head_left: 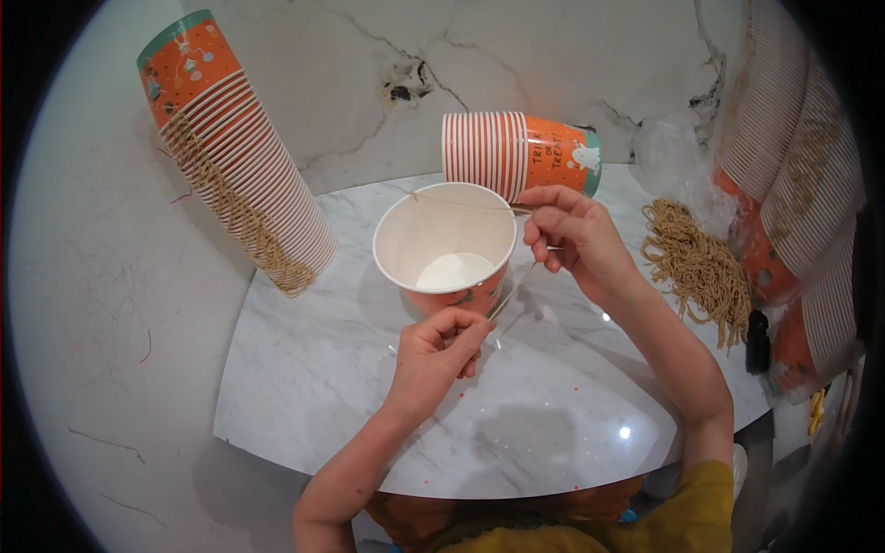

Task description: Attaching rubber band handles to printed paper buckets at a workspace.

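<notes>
A white-lined paper cup (404, 241) with an orange printed outside stands upright on the table, mouth up. A thin tan cord (514, 290) crosses its mouth from a spot near the far left rim to my right hand, then runs down to my left hand. My right hand (583, 241), by the cup's right rim, pinches the cord between its fingertips. In front of the cup, my left hand (435, 358) is closed on the lower stretch of the same cord. The cord's ends are hidden.
A tall stack of nested cups (277, 175) with tan cords along its side leans at the left. A shorter stack (484, 147) lies sideways behind. At the right are a heap of tan cords (696, 263) and bagged cup stacks (802, 212). The marble-patterned table (304, 396) has a curved front edge.
</notes>
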Demonstrator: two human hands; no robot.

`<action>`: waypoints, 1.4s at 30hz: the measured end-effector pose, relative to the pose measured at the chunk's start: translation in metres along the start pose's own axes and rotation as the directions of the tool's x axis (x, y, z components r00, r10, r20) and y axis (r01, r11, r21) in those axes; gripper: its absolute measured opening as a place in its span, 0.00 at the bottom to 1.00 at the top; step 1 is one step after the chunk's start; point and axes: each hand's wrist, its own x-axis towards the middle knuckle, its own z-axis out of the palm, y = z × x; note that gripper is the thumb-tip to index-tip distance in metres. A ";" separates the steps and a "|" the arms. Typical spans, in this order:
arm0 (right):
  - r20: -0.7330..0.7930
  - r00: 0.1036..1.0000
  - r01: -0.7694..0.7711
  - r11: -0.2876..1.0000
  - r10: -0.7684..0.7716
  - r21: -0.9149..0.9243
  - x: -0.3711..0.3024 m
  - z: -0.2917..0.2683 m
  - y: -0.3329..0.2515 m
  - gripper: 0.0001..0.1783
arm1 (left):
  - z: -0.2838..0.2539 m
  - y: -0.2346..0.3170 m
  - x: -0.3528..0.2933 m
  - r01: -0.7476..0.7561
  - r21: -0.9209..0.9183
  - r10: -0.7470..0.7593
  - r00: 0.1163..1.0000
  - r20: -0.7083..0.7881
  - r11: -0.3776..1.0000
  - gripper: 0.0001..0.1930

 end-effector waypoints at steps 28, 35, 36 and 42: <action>0.408 0.863 0.503 0.434 -0.297 -0.747 -0.061 0.063 0.018 0.11 | -0.004 -0.004 -0.002 -0.387 0.359 0.436 0.897 -0.066 0.850 0.03; 0.422 0.872 0.484 0.559 -0.247 -0.673 -0.047 0.048 0.014 0.09 | -0.005 -0.003 0.000 -0.415 0.402 0.455 0.891 -0.004 0.817 0.02; 0.417 0.873 0.485 0.534 -0.254 -0.693 -0.046 0.047 0.011 0.08 | -0.006 -0.002 -0.001 -0.412 0.402 0.453 0.892 -0.006 0.817 0.02; 0.371 0.887 0.460 0.468 -0.274 -0.755 -0.040 0.040 -0.002 0.07 | -0.011 0.001 0.003 -0.377 0.356 0.427 0.902 -0.069 0.855 0.02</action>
